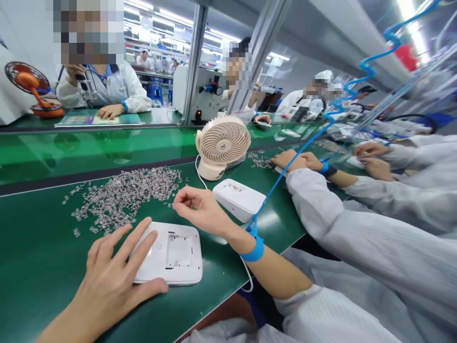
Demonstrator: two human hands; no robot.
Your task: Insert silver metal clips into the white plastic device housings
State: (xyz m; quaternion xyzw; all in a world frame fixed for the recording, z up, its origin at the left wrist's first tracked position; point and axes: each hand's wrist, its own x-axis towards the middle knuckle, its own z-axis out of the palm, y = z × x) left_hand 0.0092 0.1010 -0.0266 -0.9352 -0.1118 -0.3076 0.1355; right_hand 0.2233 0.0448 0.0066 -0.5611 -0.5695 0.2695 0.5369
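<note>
With the left hand (114, 276) pressing flat and open-fingered on the white plastic housing (171, 255) and the right hand (200, 207) pinched above its far edge, contents unclear, any tiny part could slip into the metal spring-contact pile (124, 197) beyond.

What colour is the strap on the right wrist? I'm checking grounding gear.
Blue, a wrist strap with a coiled blue cord; seen in the head view.

A long green bench (43, 267) runs through a factory hall. Metal posts (194, 62) rise behind it, with bright strip lights (171, 16) overhead. White-coated people sit along further green benches (89, 147).
</note>
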